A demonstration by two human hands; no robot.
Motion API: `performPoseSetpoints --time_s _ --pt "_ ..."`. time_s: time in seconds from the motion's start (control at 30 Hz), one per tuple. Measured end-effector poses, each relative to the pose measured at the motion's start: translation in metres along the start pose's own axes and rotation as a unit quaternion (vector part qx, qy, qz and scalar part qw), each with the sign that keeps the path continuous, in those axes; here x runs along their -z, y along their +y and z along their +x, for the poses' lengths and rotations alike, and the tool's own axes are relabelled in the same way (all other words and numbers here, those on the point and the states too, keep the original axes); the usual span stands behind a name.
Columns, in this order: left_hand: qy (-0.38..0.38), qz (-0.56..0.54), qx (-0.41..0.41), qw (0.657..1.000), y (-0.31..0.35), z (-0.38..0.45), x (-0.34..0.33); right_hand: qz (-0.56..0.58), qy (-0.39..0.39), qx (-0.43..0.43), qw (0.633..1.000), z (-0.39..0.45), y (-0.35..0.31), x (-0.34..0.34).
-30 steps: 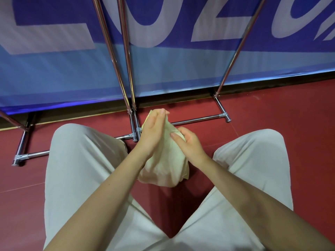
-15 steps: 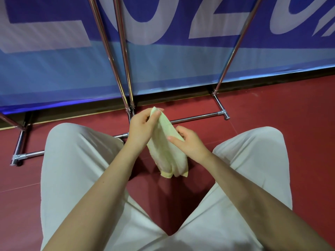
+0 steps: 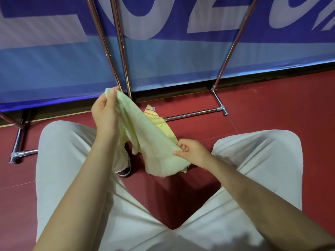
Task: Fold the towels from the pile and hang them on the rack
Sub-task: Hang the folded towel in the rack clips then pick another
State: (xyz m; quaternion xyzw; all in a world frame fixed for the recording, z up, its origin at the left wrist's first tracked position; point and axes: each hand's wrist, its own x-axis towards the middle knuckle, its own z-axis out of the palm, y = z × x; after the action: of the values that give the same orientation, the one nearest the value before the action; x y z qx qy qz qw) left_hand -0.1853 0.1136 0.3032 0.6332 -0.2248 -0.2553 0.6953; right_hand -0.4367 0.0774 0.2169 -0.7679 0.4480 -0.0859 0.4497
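A pale yellow-green towel (image 3: pixel 145 140) is stretched slantwise between my two hands, above the floor between my knees. My left hand (image 3: pixel 106 113) pinches its upper corner, up near the rack poles. My right hand (image 3: pixel 190 151) grips the lower edge, further down and to the right. A part with orange stripes (image 3: pixel 154 115) shows behind the towel. The chrome rack (image 3: pixel 192 115) stands on the floor just beyond, with slanted poles rising out of view. No towel pile is in sight.
A blue and white banner (image 3: pixel 181 60) runs along the wall behind the rack. The floor (image 3: pixel 272 109) is dark red. My legs in light trousers (image 3: pixel 59 160) spread left and right, and a dark shoe (image 3: pixel 125 171) shows under the towel.
My hands have drawn apart: the left rose toward the poles, the right dropped down and right. The towel went from a bunched fold to a stretched strip.
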Motion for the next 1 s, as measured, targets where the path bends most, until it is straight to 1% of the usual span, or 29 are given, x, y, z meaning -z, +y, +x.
performPoseSetpoints --time_s 0.13,0.2,0.3,0.43,0.53,0.67,0.77,0.9,1.0 --pt "0.027 -0.016 0.008 0.999 0.000 0.005 0.005 -0.035 0.066 0.013 0.997 0.003 0.009 0.006" --pt "0.030 -0.016 0.014 0.999 -0.002 0.007 0.007 -0.074 0.096 0.023 0.992 0.005 0.013 0.011" --pt "0.031 0.000 0.018 0.999 -0.005 0.007 0.008 -0.130 0.106 0.015 0.986 0.005 0.014 0.019" --pt "0.038 0.002 0.021 0.999 -0.008 0.007 0.008 -0.152 0.147 0.022 0.977 0.004 0.012 0.027" --pt "0.055 -0.006 0.028 0.998 -0.007 0.008 0.010 -0.110 0.144 0.012 0.983 0.004 0.013 0.032" --pt "0.080 -0.009 0.044 0.996 -0.008 0.010 0.013 -0.116 0.144 -0.025 0.982 -0.002 0.012 0.038" --pt "0.083 0.001 0.051 0.995 -0.013 0.009 0.014 -0.105 0.162 -0.018 0.981 -0.003 0.012 0.041" --pt "0.083 0.011 0.061 0.995 -0.019 0.010 0.016 0.021 0.215 -0.017 0.976 -0.002 0.012 0.049" --pt "0.084 0.029 0.066 0.994 -0.023 0.009 0.017 0.085 0.230 -0.005 0.969 -0.002 0.009 0.056"
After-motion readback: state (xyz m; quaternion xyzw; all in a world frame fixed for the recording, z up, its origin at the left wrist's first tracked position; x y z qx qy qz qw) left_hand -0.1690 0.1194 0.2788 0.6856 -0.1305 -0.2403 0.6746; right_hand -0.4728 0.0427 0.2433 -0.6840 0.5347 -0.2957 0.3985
